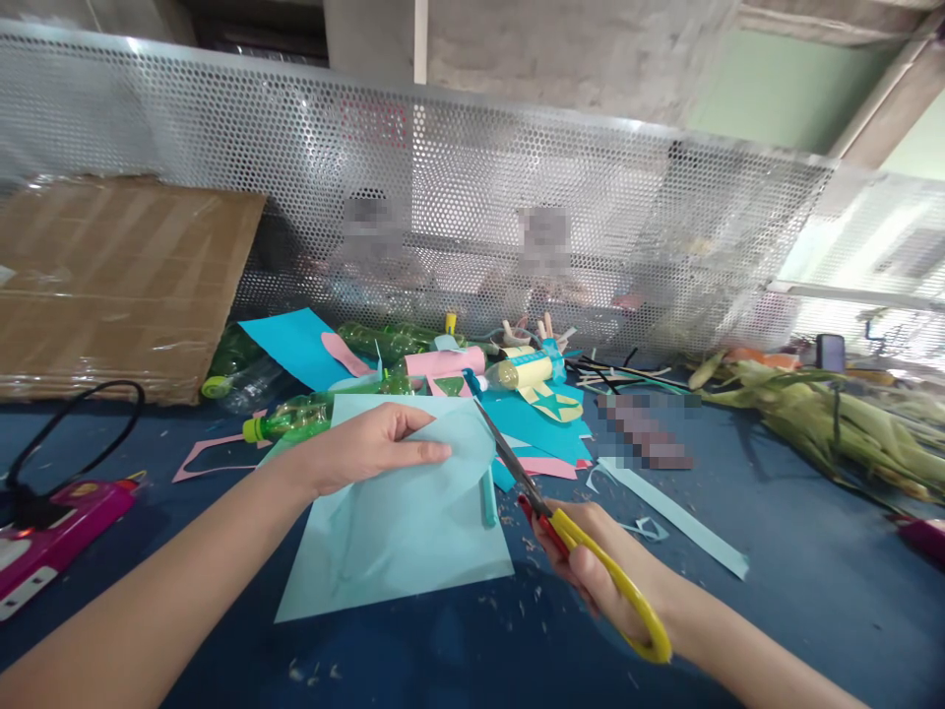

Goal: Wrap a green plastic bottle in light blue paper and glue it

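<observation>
Scissors [562,524] with long dark blades and yellow and red handles are held in the right hand [601,561], right of centre in the frame. That hand's grip is closed around the handles, the blades pointing up and left to the edge of the light blue paper [413,542]; whether they touch it is unclear. The left hand's [369,448] grip is pinched shut on this paper at centre, thumb and fingers nearly together. Flat and smooth, the paper has straight lower edges and a curved edge near the blades.

Behind it on the blue table [443,655] lie a ribbed clear green bottle [299,418], a pink paper tube [447,362] and a bottle wrapped in yellow paper [528,370]. A narrow pale strip [675,517] lies lower right. Dry, leafy husks [819,423] heap at right; shiny, taped brown cardboard [118,286] leans upper left against perforated metal [458,207].
</observation>
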The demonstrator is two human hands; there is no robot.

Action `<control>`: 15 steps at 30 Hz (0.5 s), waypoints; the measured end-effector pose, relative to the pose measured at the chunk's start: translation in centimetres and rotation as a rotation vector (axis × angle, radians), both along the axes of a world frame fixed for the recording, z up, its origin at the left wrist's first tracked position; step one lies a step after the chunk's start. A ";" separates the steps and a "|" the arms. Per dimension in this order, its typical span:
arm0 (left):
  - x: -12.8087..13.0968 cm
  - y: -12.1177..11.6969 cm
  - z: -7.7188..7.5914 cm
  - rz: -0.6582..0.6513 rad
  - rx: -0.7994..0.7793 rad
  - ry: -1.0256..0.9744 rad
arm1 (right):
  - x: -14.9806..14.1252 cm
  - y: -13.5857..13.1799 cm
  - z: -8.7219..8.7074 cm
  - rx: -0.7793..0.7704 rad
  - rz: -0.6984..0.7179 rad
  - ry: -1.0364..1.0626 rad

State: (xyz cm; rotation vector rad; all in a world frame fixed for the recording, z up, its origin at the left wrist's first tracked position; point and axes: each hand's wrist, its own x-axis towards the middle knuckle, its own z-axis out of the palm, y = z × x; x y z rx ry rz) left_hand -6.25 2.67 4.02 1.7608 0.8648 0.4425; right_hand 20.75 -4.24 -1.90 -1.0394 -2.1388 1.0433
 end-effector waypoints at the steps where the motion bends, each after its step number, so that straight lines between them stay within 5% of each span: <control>1: 0.0 0.0 0.0 -0.001 0.002 0.003 | 0.0 0.0 0.0 0.001 0.004 0.001; 15: 0.0 0.1 -0.1 0.007 -0.009 -0.016 | -0.2 -0.2 0.1 0.008 -0.002 0.032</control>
